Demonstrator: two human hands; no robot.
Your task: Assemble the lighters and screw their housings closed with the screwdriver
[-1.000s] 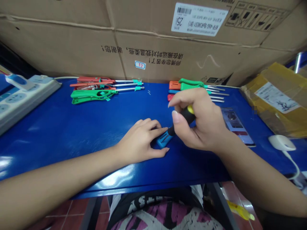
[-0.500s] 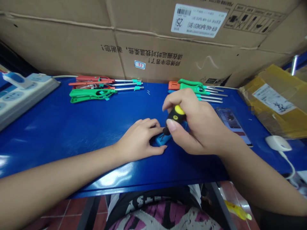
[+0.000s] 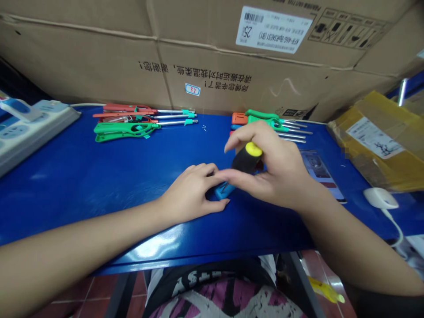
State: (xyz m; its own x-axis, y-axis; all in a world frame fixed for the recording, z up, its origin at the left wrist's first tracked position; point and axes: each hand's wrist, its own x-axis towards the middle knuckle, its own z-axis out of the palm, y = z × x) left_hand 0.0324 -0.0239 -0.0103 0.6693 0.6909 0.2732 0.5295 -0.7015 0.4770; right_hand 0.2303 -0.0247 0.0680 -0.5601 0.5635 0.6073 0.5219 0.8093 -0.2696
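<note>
My left hand (image 3: pixel 188 194) rests on the table, its thumb and fingers closed around the sides of a blue lighter (image 3: pixel 224 191). The lighter lies flat, and most of its length is covered by my hands. In my right hand (image 3: pixel 274 172) is a short screwdriver (image 3: pixel 247 160) with a black grip and a yellow end cap. Its handle leans above the lighter and its thin shaft runs down toward the blue body. My right thumb reaches across in front of the handle to near the left fingers. The shaft's tip is too small to make out.
Red and green lighters (image 3: pixel 127 128) lie at the back left, and several more lighters (image 3: pixel 261 117) at the back right. A phone (image 3: pixel 323 176), a white charger (image 3: pixel 380 198) and a taped carton (image 3: pixel 387 141) are rightward. A power strip (image 3: pixel 20 137) stands left; a cardboard box (image 3: pixel 109 57) closes the back.
My right thumb has slid off the screwdriver's grip and now stretches left in front of it. The handle has turned and shifted slightly right. My left hand stays on the lighter.
</note>
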